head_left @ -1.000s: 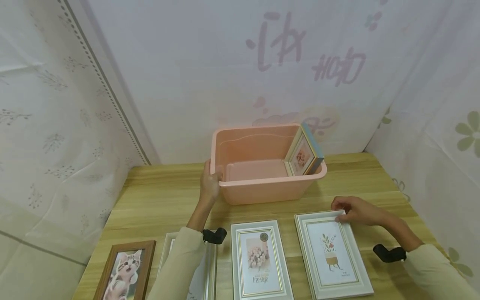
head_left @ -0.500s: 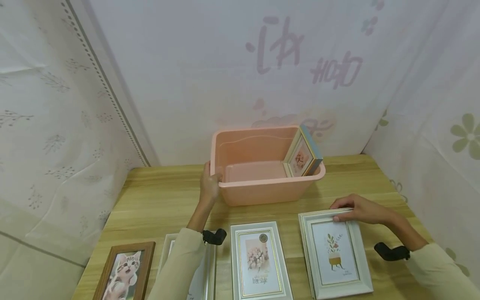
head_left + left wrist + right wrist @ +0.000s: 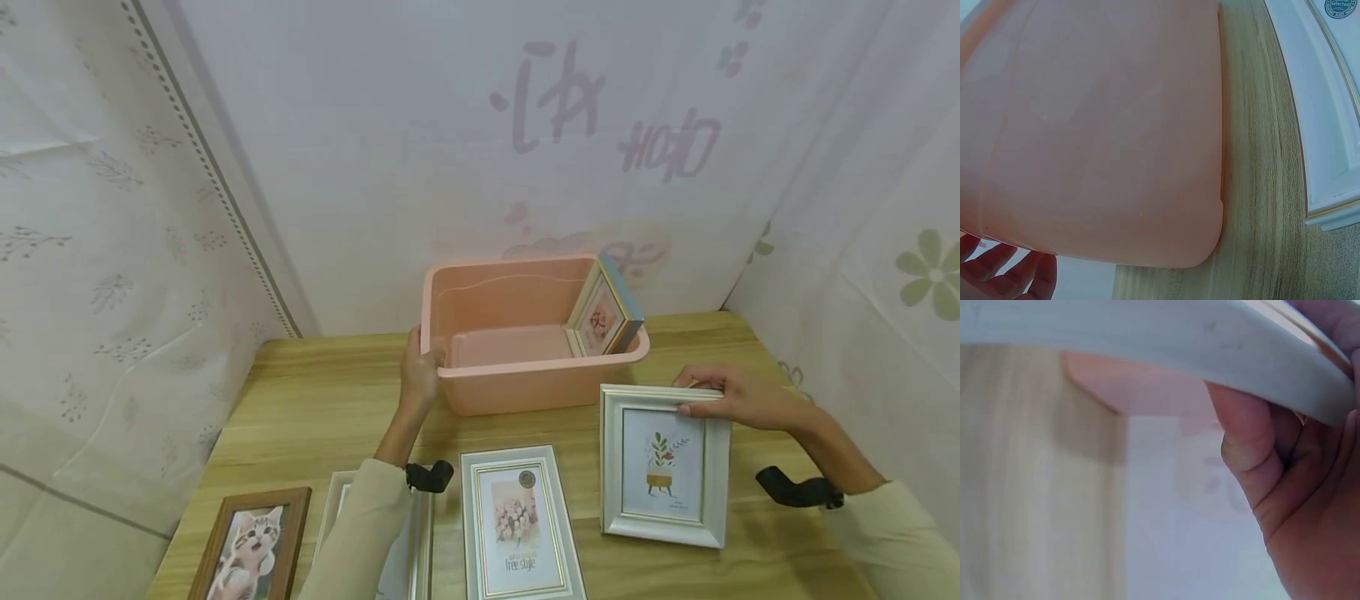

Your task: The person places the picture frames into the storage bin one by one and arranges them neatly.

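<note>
My left hand (image 3: pixel 420 379) grips the left rim of a pink plastic bin (image 3: pixel 525 390); in the left wrist view its curled fingers (image 3: pixel 1007 269) meet the bin's edge. My right hand (image 3: pixel 742 400) pinches the top right edge of a white picture frame (image 3: pixel 663 537) with a potted-plant print, thumb on the front. That frame is tipped up, its face toward me. The right wrist view shows the frame's pale edge (image 3: pixel 1147 337) in the grasp. Inside the bin, at its right end, picture frames (image 3: pixel 602 312) lean against the wall, one with a flower print.
On the wooden table (image 3: pixel 330 392) lie a white frame (image 3: pixel 517 521) with a rose print, a pale frame (image 3: pixel 422 542) partly under my left sleeve, and a brown frame (image 3: pixel 251 550) with a kitten picture. A printed curtain (image 3: pixel 360 167) hangs behind the bin.
My right hand has raised the plant-print picture frame from lying on the table to a tilted-up position, moving it slightly toward the bin. The left hand stays on the bin's rim.
</note>
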### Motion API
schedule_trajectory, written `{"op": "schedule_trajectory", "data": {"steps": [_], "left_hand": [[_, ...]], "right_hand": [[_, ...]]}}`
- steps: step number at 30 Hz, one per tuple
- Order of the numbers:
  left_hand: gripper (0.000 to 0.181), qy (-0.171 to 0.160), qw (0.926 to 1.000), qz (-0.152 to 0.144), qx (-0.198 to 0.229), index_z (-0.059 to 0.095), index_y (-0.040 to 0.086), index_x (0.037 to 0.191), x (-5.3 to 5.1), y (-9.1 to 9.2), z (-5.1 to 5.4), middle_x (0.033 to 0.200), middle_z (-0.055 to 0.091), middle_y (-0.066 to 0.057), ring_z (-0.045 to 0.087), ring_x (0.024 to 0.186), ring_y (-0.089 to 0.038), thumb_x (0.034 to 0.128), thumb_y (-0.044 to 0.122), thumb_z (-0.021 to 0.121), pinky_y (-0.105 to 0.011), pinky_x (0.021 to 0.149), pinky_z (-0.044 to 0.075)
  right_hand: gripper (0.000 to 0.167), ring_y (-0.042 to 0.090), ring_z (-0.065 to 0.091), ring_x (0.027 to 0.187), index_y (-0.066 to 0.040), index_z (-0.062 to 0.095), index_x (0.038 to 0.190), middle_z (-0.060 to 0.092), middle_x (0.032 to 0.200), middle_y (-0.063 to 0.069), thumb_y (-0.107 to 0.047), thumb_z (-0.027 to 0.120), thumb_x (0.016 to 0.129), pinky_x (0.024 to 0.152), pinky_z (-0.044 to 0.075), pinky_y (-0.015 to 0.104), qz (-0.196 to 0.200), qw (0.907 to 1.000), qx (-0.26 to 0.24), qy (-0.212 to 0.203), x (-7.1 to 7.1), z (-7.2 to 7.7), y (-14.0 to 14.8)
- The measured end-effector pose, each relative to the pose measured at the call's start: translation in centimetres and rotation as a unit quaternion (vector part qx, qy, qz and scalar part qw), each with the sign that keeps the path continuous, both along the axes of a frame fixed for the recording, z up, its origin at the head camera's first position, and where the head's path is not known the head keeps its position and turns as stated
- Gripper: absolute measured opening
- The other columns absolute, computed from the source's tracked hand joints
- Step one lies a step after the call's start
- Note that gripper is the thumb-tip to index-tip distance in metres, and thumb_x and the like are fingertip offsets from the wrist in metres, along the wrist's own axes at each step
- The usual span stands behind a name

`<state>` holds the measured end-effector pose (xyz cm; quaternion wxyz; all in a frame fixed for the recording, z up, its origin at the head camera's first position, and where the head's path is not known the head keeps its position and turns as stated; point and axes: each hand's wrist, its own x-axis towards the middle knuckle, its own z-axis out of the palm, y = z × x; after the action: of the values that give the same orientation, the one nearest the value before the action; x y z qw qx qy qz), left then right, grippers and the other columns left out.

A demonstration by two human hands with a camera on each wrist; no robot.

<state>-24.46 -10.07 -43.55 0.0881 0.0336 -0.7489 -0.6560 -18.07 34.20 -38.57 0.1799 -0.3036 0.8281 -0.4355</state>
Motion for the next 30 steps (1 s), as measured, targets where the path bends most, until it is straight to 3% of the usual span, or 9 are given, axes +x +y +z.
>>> {"op": "schedule_trajectory", "data": {"steps": [3, 9, 15, 23, 30], "left_hand": [[0.063, -0.003, 1.0000, -0.003, 0.002, 0.042, -0.001, 0.144, 0.0, -0.1, 0.0, 0.120, 0.057, -0.025, 0.053, 0.102, -0.033, 0.0809, -0.001, 0.043, -0.044, 0.090, 0.044], [0.065, -0.003, 1.0000, -0.005, -0.002, 0.041, -0.001, 0.145, 0.1, -0.1, 0.0, 0.123, 0.058, -0.025, 0.054, 0.103, -0.033, 0.0801, -0.001, 0.043, -0.044, 0.090, 0.045], [0.064, -0.005, 1.0000, -0.006, 0.000, 0.042, 0.000, 0.145, -0.1, -0.1, 0.0, 0.122, 0.059, -0.025, 0.054, 0.102, -0.032, 0.0811, -0.001, 0.044, -0.041, 0.086, 0.046], [0.059, 0.002, 0.9998, -0.014, -0.013, 0.042, -0.003, 0.143, -0.3, -0.2, -0.3, 0.121, 0.057, -0.024, 0.052, 0.104, -0.032, 0.0841, 0.000, 0.042, -0.045, 0.092, 0.044], [0.059, 0.002, 0.9998, -0.012, -0.012, 0.042, -0.002, 0.143, -0.2, -0.2, -0.3, 0.120, 0.056, -0.023, 0.052, 0.104, -0.031, 0.0845, 0.001, 0.042, -0.046, 0.092, 0.044]], "right_hand": [[0.017, 0.019, 0.072, 0.069, -0.009, 0.064, 0.111, 0.073, 0.093, 0.002, -0.003, 0.060, 0.096, 0.055, 0.057, 0.038, -0.027, 0.9996, 0.006, 0.011, 0.1, 1.6, -0.1], [0.021, 0.018, 0.071, 0.065, -0.006, 0.066, 0.111, 0.073, 0.088, -0.003, 0.003, 0.061, 0.092, 0.052, 0.056, 0.036, -0.083, 0.9931, -0.011, 0.081, 0.5, 4.5, -0.5], [0.022, 0.021, 0.071, 0.063, -0.005, 0.064, 0.111, 0.075, 0.083, 0.001, 0.007, 0.058, 0.093, 0.051, 0.055, 0.035, -0.107, 0.9869, -0.040, 0.114, 0.5, 7.0, -1.4], [0.023, 0.018, 0.072, 0.065, -0.005, 0.062, 0.113, 0.074, 0.085, -0.004, 0.007, 0.056, 0.095, 0.054, 0.056, 0.031, -0.156, 0.9729, -0.050, 0.163, 0.1, 9.1, -2.4], [0.018, 0.009, 0.070, 0.068, -0.007, 0.064, 0.112, 0.072, 0.086, -0.009, 0.001, 0.058, 0.096, 0.058, 0.055, 0.023, -0.232, 0.9520, -0.072, 0.186, -0.3, 9.8, -3.3]]}}
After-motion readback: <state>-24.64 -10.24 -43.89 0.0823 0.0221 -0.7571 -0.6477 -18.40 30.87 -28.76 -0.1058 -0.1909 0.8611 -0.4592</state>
